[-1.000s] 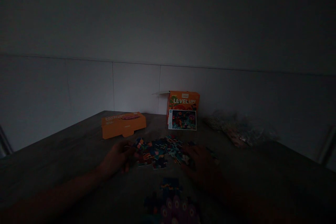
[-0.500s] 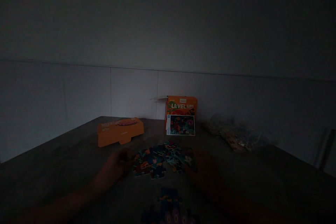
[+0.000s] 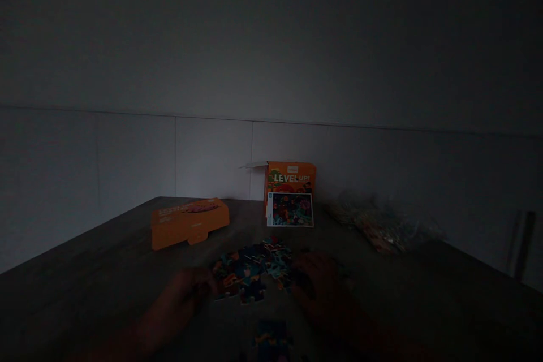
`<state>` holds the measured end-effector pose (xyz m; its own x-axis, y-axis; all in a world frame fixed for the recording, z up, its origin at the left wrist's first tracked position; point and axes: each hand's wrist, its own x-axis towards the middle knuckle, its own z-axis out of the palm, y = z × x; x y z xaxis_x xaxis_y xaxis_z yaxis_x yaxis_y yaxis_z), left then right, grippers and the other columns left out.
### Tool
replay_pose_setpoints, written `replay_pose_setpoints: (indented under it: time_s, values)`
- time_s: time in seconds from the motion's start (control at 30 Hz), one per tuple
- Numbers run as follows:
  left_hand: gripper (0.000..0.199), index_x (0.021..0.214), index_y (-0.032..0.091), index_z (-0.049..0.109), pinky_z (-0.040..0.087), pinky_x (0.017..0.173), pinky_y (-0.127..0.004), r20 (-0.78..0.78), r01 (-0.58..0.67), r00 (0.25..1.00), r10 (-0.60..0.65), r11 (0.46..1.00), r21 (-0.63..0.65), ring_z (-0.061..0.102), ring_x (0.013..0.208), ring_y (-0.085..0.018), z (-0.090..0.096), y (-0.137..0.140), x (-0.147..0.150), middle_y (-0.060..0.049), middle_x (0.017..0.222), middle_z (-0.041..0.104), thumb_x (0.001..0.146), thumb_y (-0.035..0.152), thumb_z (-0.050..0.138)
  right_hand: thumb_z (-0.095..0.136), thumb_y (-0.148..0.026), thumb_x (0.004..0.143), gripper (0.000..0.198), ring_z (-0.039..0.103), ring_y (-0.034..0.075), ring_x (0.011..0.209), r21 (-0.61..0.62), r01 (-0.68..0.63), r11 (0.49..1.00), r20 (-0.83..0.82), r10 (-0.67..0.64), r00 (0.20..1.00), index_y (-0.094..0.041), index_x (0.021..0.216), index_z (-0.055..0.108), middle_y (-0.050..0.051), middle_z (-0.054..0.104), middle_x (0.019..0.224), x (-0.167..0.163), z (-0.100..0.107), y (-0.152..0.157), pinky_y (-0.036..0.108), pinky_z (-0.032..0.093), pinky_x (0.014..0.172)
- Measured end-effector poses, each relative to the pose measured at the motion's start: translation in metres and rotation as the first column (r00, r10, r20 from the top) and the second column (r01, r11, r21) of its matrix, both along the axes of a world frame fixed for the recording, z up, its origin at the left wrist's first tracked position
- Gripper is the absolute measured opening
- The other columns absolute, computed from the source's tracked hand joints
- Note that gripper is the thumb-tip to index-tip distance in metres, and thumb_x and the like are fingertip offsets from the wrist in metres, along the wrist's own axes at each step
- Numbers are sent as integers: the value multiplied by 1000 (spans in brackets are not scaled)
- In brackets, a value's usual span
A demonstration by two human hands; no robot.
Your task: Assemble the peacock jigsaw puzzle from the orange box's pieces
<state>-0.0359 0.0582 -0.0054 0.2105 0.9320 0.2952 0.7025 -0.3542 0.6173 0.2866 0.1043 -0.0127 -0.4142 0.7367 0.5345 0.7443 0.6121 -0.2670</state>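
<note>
Loose jigsaw puzzle pieces [image 3: 252,268] lie in a heap on the dark table in front of me. My left hand [image 3: 190,289] is at the heap's left edge with its fingers curled in; what they hold, if anything, is lost in the dark. Over the right side of the heap, my right hand [image 3: 320,283] arches palm down, thumb and fingers apart around a dark gap. Nearer to me is a joined puzzle section [image 3: 271,336], mostly blue, cut off by the bottom of the view.
An orange box [image 3: 292,172] marked "LEVEL UP!" stands by the wall, with a picture card [image 3: 291,210] leaning on its front. To the left lies an orange carton piece [image 3: 190,223]. Clear plastic bags [image 3: 382,223] are at the back right. The light is very dim.
The view has tilted up slightly, so everything sits lower. My right hand has closed in over the heap's right side, covering pieces seen before. My left hand stays by the left edge.
</note>
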Motion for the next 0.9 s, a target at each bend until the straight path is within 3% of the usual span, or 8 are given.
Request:
replay_pose_setpoints:
  time_s: [0.13, 0.23, 0.37, 0.53, 0.63, 0.77, 0.9]
  values:
    - [25, 82, 22, 65, 47, 70, -27, -118, 193, 978, -173, 963, 186, 65, 79, -19, -6, -6, 3, -4, 85, 71, 83, 15, 40, 63, -25, 83, 28, 54, 32, 114, -68, -9, 998, -2, 9, 1000, -19, 110, 66, 12, 63, 121, -2, 1, -3, 51, 42, 100]
    - [28, 83, 20, 63, 47, 67, -27, -185, 276, 954, -237, 933, 230, 65, 76, -19, -8, -6, 5, -6, 85, 70, 87, 12, 36, 63, -24, 83, 28, 54, 32, 114, -76, 7, 997, 5, -7, 1000, -18, 111, 66, 13, 63, 120, -4, 2, -4, 52, 40, 102]
    - [30, 84, 21, 65, 47, 66, -27, -217, 233, 959, -182, 943, 238, 65, 75, -19, -6, 3, 10, -6, 85, 69, 90, 14, 36, 61, -25, 85, 27, 54, 33, 115, -70, 2, 998, 32, 1, 999, -19, 110, 66, 13, 63, 120, -6, 1, -3, 54, 40, 102]
    - [27, 91, 22, 67, 45, 65, -27, -286, 9, 956, 63, 969, 247, 67, 76, -21, 1, 27, 23, -5, 89, 71, 85, 11, 43, 62, -25, 86, 26, 53, 33, 115, -61, -3, 998, 31, 5, 1000, -20, 111, 66, 13, 62, 121, -4, -3, 0, 55, 40, 101]
    - [33, 100, 23, 67, 46, 73, -31, -293, -63, 946, 138, 965, 253, 66, 87, -22, 6, 38, 32, -5, 98, 71, 84, 9, 42, 62, -25, 85, 25, 53, 34, 115, -59, -9, 998, 35, 11, 999, -19, 110, 66, 13, 62, 121, -4, -2, -1, 55, 41, 100]
    - [31, 107, 20, 68, 43, 86, -44, -371, 36, 924, 98, 941, 338, 58, 96, -28, 10, 39, 42, -10, 98, 66, 88, 17, 43, 61, -24, 86, 23, 53, 32, 113, -91, -13, 996, 29, 16, 999, -18, 108, 66, 13, 62, 119, -5, 2, -3, 53, 42, 99]
    - [42, 122, 21, 64, 39, 95, -50, -415, 100, 910, 25, 956, 277, 49, 110, -33, 13, 35, 48, -12, 115, 58, 85, 41, 60, 62, -25, 86, 24, 53, 32, 113, -109, -9, 994, 33, 12, 999, -19, 108, 66, 13, 62, 118, -5, 4, -4, 52, 43, 99]
